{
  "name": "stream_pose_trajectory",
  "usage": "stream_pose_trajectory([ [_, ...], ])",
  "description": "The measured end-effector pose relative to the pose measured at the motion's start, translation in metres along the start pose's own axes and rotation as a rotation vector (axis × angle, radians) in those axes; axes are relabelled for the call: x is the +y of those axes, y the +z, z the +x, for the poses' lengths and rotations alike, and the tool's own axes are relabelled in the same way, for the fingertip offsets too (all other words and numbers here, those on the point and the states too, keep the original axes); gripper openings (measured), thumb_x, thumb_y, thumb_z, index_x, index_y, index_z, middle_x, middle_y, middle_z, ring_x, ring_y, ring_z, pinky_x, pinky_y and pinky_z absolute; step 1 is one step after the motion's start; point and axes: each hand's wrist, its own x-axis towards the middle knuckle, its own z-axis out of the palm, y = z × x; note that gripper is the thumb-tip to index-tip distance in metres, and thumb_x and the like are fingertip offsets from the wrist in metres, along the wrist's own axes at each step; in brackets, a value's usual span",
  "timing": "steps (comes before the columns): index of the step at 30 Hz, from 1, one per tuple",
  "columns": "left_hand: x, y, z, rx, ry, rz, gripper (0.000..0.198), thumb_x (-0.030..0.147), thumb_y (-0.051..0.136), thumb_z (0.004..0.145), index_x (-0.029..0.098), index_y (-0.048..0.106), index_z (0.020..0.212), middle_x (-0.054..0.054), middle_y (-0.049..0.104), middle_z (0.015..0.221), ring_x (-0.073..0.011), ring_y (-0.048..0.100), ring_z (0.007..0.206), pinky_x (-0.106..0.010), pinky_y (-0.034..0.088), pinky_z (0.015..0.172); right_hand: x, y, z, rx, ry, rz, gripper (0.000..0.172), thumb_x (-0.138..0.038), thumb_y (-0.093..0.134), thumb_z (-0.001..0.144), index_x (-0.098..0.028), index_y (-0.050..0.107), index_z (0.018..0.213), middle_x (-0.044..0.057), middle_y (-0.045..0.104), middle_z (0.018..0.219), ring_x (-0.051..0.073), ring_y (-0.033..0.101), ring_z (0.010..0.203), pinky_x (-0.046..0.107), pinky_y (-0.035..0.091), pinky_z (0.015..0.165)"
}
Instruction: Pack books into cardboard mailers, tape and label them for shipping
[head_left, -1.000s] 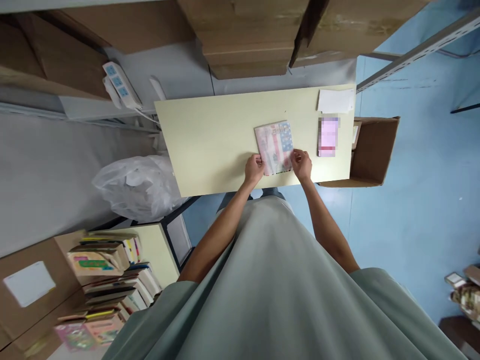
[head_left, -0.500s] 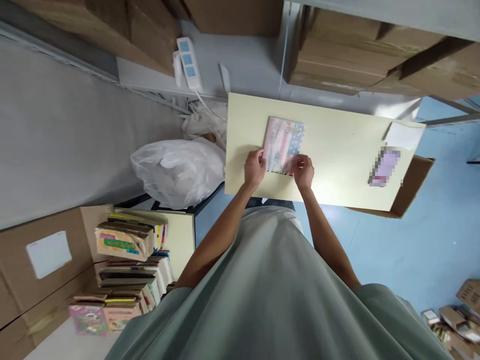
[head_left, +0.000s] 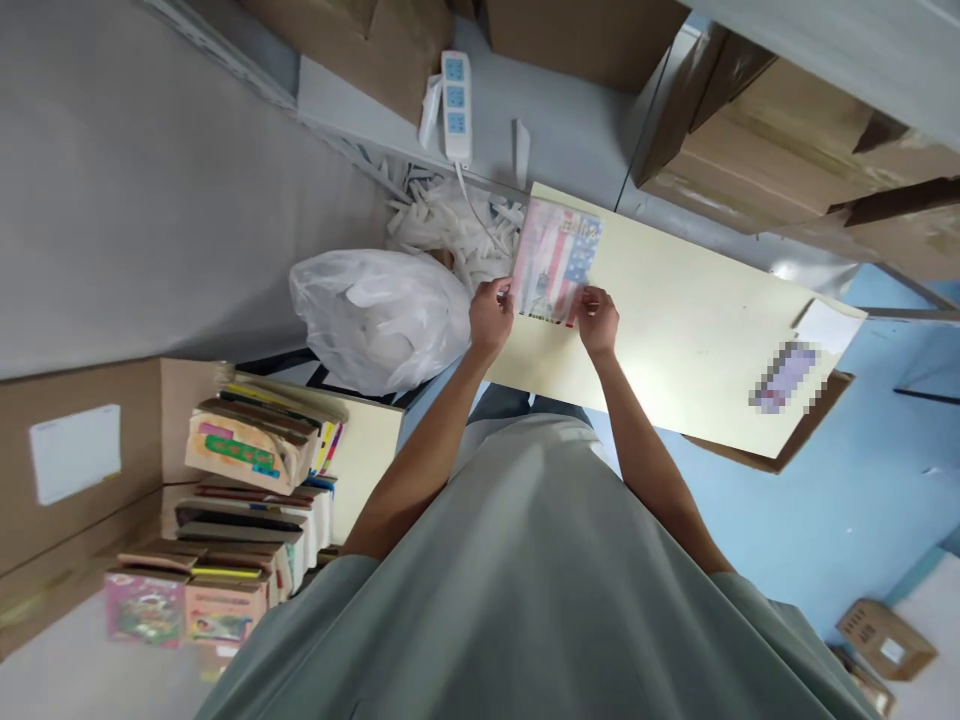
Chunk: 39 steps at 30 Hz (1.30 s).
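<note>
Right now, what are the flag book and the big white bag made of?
The book in the left hand and right hand looks like paper with a glossy printed cover, maybe plastic-wrapped. The bag looks like thin plastic film: crinkled, shiny and see-through.

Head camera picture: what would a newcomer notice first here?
First comes the striped book, held at its near corners by the left hand and right hand over the left end of the pale table. Next, the white plastic bag left of the table, and the stacked books at lower left.
</note>
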Motion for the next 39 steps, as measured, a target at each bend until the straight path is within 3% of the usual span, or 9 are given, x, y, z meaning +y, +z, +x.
stream_pose_trajectory([
  [3, -0.002, -0.013, -0.027, 0.033, -0.034, -0.057, 0.035, 0.006, 0.059, 0.093, 0.019, 0.076, 0.121, -0.009, 0.079, 0.118, -0.0175, 0.074, 0.092, -0.029, 0.06, 0.092, 0.0, -0.011, -0.012, -0.012, -0.005, 0.011, 0.026, -0.029, 0.061, 0.094, -0.023, 0.063, 0.119, 0.006, 0.076, 0.095, 0.022, 0.072, 0.085, 0.04, 0.061, 0.085],
  [7, -0.008, -0.037, -0.082, 0.105, -0.112, -0.157, 0.028, 0.013, 0.061, 0.097, 0.019, 0.076, 0.12, -0.01, 0.082, 0.115, -0.0188, 0.076, 0.095, -0.029, 0.061, 0.089, -0.007, -0.018, -0.042, -0.029, -0.025, 0.074, 0.021, -0.041, 0.062, 0.097, -0.026, 0.057, 0.109, 0.003, 0.074, 0.09, 0.02, 0.073, 0.076, 0.038, 0.061, 0.079],
  [13, -0.021, -0.054, -0.179, 0.265, -0.19, -0.271, 0.022, 0.025, 0.066, 0.097, 0.02, 0.078, 0.115, -0.01, 0.084, 0.106, -0.02, 0.078, 0.09, -0.033, 0.064, 0.088, -0.021, -0.028, -0.105, -0.206, -0.137, 0.19, 0.024, -0.05, 0.06, 0.1, -0.027, 0.056, 0.1, 0.002, 0.072, 0.092, 0.018, 0.073, 0.074, 0.034, 0.062, 0.073],
  [21, -0.026, -0.066, -0.314, 0.502, -0.249, -0.426, 0.028, 0.038, 0.07, 0.098, 0.019, 0.078, 0.117, -0.011, 0.083, 0.106, -0.0211, 0.08, 0.092, -0.036, 0.066, 0.09, -0.023, -0.048, -0.201, -0.459, -0.241, 0.228, 0.027, -0.05, 0.062, 0.099, -0.026, 0.061, 0.11, 0.003, 0.075, 0.097, 0.018, 0.073, 0.076, 0.036, 0.062, 0.077],
  [26, -0.035, -0.092, -0.389, 0.68, -0.266, -0.478, 0.037, 0.047, 0.07, 0.096, 0.017, 0.077, 0.117, -0.012, 0.083, 0.105, -0.0229, 0.081, 0.098, -0.038, 0.066, 0.095, -0.027, -0.043, -0.253, -0.604, -0.295, 0.195, 0.033, -0.056, 0.063, 0.098, -0.025, 0.063, 0.109, 0.004, 0.075, 0.099, 0.019, 0.074, 0.079, 0.037, 0.062, 0.081],
  [34, -0.085, -0.152, -0.488, 0.927, -0.363, -0.477, 0.053, 0.062, 0.07, 0.091, 0.016, 0.075, 0.115, -0.014, 0.082, 0.104, -0.023, 0.08, 0.094, -0.039, 0.066, 0.092, -0.046, -0.023, -0.332, -0.79, -0.384, 0.139, 0.038, -0.06, 0.062, 0.096, -0.024, 0.068, 0.108, 0.007, 0.078, 0.1, 0.021, 0.075, 0.08, 0.039, 0.064, 0.084],
  [39, -0.133, -0.187, -0.548, 0.954, -0.409, -0.417, 0.044, 0.052, 0.065, 0.095, 0.015, 0.074, 0.117, -0.015, 0.082, 0.107, -0.0251, 0.08, 0.099, -0.04, 0.065, 0.094, -0.059, 0.011, -0.387, -0.845, -0.406, 0.099, 0.043, -0.065, 0.064, 0.093, -0.024, 0.069, 0.104, 0.008, 0.078, 0.096, 0.024, 0.076, 0.08, 0.041, 0.066, 0.081],
])
